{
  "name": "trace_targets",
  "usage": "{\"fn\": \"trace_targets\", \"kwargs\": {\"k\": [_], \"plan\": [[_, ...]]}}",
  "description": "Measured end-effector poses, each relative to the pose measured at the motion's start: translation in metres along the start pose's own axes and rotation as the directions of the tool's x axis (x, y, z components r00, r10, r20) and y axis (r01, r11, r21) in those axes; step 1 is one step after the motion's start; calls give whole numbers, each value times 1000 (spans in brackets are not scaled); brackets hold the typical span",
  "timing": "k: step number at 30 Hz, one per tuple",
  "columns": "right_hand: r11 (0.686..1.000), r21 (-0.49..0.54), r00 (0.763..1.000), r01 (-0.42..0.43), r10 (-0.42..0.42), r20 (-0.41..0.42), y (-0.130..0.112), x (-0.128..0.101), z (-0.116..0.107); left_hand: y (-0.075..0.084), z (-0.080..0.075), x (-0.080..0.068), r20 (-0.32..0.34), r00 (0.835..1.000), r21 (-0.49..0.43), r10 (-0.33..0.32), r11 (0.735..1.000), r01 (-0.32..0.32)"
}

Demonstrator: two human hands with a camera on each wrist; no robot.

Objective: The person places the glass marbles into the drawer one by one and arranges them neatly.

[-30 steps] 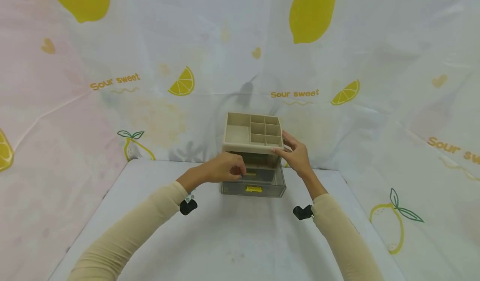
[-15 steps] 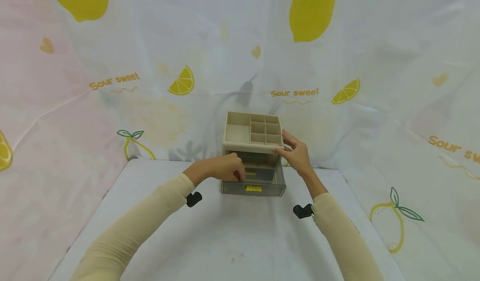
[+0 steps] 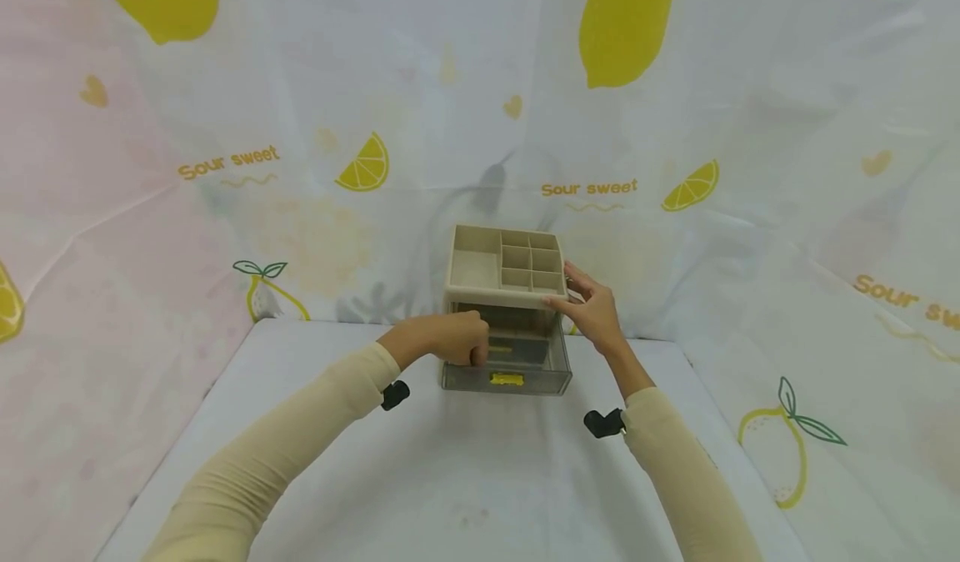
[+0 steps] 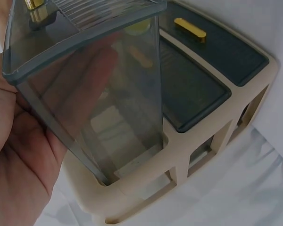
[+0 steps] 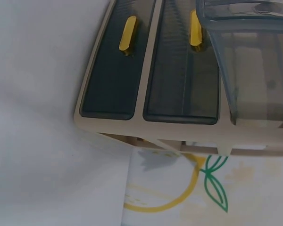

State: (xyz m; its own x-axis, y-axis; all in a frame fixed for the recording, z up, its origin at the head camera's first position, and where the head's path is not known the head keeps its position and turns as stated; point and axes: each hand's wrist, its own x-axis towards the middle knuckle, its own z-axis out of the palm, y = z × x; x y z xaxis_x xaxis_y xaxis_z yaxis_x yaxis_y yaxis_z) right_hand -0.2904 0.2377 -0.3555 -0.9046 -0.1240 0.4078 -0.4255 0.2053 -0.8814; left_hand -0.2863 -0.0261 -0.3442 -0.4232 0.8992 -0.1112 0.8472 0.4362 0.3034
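Change: left hand (image 3: 450,343) has shifted slightly right along the drawer front since a second ago, its forearm turned inward; the organizer and right hand stay put.
Left hand: fingers curled round the side wall of the pulled-out grey transparent drawer (image 3: 517,353); in the left wrist view the palm (image 4: 19,160) lies against that wall (image 4: 94,108).
Right hand: right hand (image 3: 592,312) rests with relaxed fingers on the right top edge of the beige drawer organizer (image 3: 504,268), thumb at its front corner.
Organizer: stands at the table's (image 3: 465,479) far edge, against the lemon-print cloth (image 3: 300,128).
Handles: yellow handle (image 3: 507,378) on the lowest drawer; two closed drawers with yellow handles (image 5: 127,34) in the right wrist view.
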Motion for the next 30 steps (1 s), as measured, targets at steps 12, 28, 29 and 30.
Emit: {"fn": "trace_targets", "kwargs": {"k": [12, 28, 29, 30], "plan": [[999, 27, 1000, 19, -20, 8, 0, 2, 1, 7, -5, -1, 30, 997, 52, -76, 996, 74], [1000, 14, 1000, 6, -6, 4, 0, -2, 0, -37, -30, -42, -463, 884, -35, 63, 995, -89], [1000, 11, 1000, -1, 1, 2, 0, -1, 0, -45, -28, -49, -506, 861, -48, 39, 996, -73], [1000, 8, 1000, -4, 4, 2, -1, -1, 1, -55, -26, -55, -547, 837, -63, 6, 997, -49]]}}
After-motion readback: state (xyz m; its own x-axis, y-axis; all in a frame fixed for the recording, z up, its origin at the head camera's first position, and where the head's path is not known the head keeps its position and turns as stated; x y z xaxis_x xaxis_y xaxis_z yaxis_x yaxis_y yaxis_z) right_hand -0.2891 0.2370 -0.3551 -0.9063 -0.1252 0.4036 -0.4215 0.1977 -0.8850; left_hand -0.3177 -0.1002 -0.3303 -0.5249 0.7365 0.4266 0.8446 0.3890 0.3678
